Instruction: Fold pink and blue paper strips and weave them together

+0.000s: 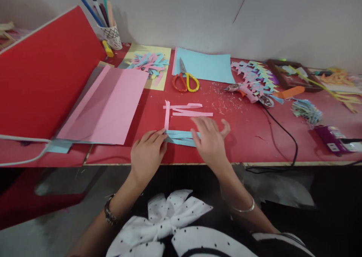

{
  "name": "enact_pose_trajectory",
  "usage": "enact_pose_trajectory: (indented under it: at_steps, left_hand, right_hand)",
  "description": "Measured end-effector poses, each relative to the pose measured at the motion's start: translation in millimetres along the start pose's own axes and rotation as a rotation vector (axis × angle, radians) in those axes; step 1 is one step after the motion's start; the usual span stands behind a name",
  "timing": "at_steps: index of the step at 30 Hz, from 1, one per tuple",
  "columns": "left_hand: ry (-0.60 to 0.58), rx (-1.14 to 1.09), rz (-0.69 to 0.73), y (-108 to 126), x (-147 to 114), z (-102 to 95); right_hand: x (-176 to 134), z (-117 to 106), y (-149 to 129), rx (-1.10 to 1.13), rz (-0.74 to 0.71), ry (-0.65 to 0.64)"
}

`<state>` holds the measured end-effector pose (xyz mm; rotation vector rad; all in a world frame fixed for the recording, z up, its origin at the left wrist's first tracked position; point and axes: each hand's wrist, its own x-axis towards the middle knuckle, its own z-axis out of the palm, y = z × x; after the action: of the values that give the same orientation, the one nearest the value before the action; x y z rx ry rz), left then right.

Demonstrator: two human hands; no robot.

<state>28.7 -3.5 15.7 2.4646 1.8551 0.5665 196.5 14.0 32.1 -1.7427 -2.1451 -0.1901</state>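
Several light blue paper strips (181, 137) lie side by side near the table's front edge. My left hand (148, 151) is closed at their left ends, with its fingertips pressed on them. A pink paper strip (166, 115) runs away from those fingertips, and more pink strips (192, 114) lie loosely beyond the blue ones. Over the right ends of the blue strips is my right hand (210, 142), fingers apart and nothing visible in them. It hides those ends, so I cannot tell whether it touches them.
Scissors (186, 81), blue paper (207, 66) and a pile of paper bits (149, 64) sit behind. Pink sheets (113, 102) and a red board (53, 72) stand left. On the right are a glue gun (246, 90), its black cord (283, 130) and a purple power box (333, 139).
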Motion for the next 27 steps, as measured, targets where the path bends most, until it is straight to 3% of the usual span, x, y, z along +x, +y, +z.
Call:
enact_pose_trajectory:
  at_steps: [3,5,11,19,22,27]
  left_hand:
    - [-0.009,0.043,0.005,4.6,-0.6,-0.9]
    - [-0.018,0.074,-0.002,8.3,-1.6,-1.4]
    - [-0.037,0.1,-0.006,12.8,-3.6,-2.7]
    - [-0.031,0.122,0.014,19.3,-5.1,-1.6]
    - [-0.048,0.093,0.009,24.1,-5.6,-0.9]
    - [-0.042,0.131,0.031,26.5,-7.0,0.6]
  right_hand:
    - [-10.4,5.8,-13.7,0.016,-0.208,-0.067]
    - [-13.5,10.6,-15.8,0.021,-0.246,-0.119]
    - [-9.2,11.3,9.3,0.092,-0.049,-0.201]
    - [-1.1,4.7,44.2,0.09,0.188,-0.087]
    - [-0.2,-0.4,50.0,0.081,0.188,-0.102]
    - [0.0,-5.3,38.2,0.219,0.041,-0.23]
